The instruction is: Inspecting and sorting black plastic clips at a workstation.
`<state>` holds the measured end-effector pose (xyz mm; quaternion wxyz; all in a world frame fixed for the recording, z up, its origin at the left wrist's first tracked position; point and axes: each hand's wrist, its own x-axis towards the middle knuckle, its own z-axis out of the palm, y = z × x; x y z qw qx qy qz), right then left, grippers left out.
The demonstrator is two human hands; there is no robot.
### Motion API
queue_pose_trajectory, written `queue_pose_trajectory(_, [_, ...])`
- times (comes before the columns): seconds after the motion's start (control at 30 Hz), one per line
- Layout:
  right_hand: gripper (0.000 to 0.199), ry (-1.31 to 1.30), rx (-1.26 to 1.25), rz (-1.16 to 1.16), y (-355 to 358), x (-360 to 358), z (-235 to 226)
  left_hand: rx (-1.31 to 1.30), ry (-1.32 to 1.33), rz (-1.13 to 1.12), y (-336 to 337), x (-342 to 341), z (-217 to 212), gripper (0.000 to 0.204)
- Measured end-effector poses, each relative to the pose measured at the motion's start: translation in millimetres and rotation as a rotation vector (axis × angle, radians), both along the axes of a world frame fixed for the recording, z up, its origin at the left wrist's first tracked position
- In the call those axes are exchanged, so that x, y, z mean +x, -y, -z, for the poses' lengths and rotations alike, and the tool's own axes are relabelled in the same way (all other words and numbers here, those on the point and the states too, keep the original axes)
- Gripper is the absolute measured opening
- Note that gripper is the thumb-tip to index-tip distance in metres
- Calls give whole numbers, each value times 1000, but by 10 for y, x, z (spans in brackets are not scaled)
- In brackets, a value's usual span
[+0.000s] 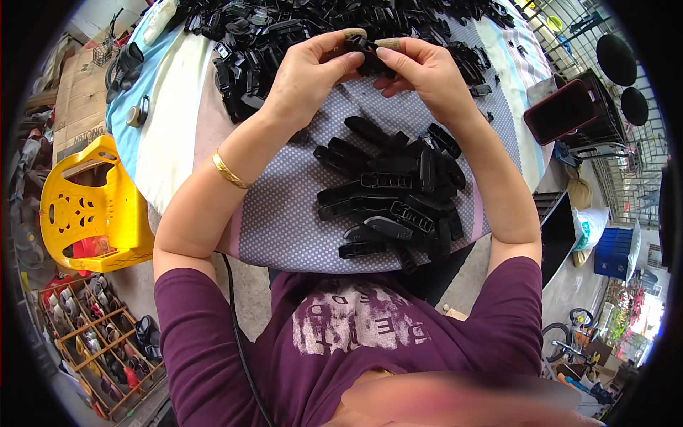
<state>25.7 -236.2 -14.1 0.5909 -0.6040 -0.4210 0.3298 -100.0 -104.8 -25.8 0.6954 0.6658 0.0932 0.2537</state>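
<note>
My left hand (302,80) and my right hand (432,73) meet over the far half of the table, both with fingers closed on a small black plastic part (371,65). Tan covers wrap some of my fingertips. The fingers hide much of the part, so its exact kind is unclear. Between my forearms lies a loose heap of long black plastic pieces (388,181), some with slots. Beyond my hands spreads a larger pile of black plastic parts (277,35).
Patterned cloth (274,231) covers the round table. A dark red phone (558,112) stands at the right edge. To the left are a yellow plastic chair (131,231), a wooden shoe rack (114,329) and cardboard (84,103). A blue crate (615,252) sits farther right.
</note>
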Motion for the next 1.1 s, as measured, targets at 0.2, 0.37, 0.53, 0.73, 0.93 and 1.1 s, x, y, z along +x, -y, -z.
queue_pose_trajectory(0.2, [25, -14, 127, 47, -31, -83, 51, 24, -11, -10, -84, -18, -42, 29])
queue_pose_trajectory(0.37, [23, 0, 170, 48, -41, -118, 49, 88, -33, -16, -39, -39, -66, 28])
queue_pose_trajectory(0.53, [23, 274, 179, 164, -48, -138, 88, -219, 91, 4, 55, 5, 8, 28])
queue_pose_trajectory(0.73, [36, 579, 112, 202, -35, -191, 49, -315, 128, 92, -46, -17, 10, 26])
queue_pose_trajectory(0.93, [24, 531, -5, 43, 51, -187, -77, 80, 236, 147, -98, -27, -102, 22])
queue_pose_trajectory(1.1, [21, 735, 90, 120, 42, -160, -3, 95, 221, 140, -109, -20, -90, 22])
